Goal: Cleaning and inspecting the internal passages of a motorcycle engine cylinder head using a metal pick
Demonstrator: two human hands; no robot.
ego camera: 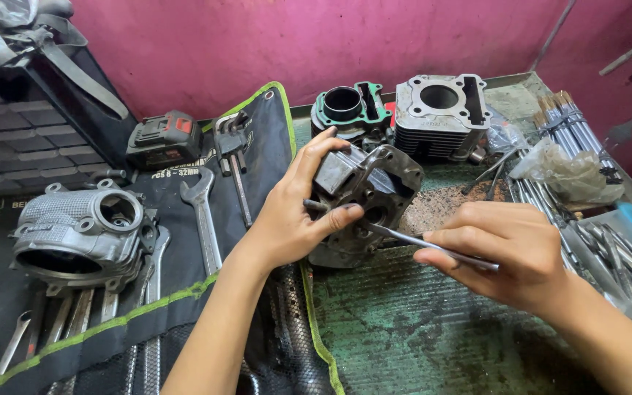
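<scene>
Grey metal cylinder head [363, 201] sits tilted on green bench [433, 322], centre — left hand [294, 212] in a closed grip around its near side. Right hand [510, 252] pinches thin steel rod [433, 245], tip touching the head's face. Two cylinder blocks [440, 113] behind; wrench roll [206, 219] left.

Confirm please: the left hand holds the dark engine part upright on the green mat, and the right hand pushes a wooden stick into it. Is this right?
Not quite. In the head view the right hand holds a thin metal rod, not a wooden stick. The left hand does hold the dark engine part on the green mat.
</scene>
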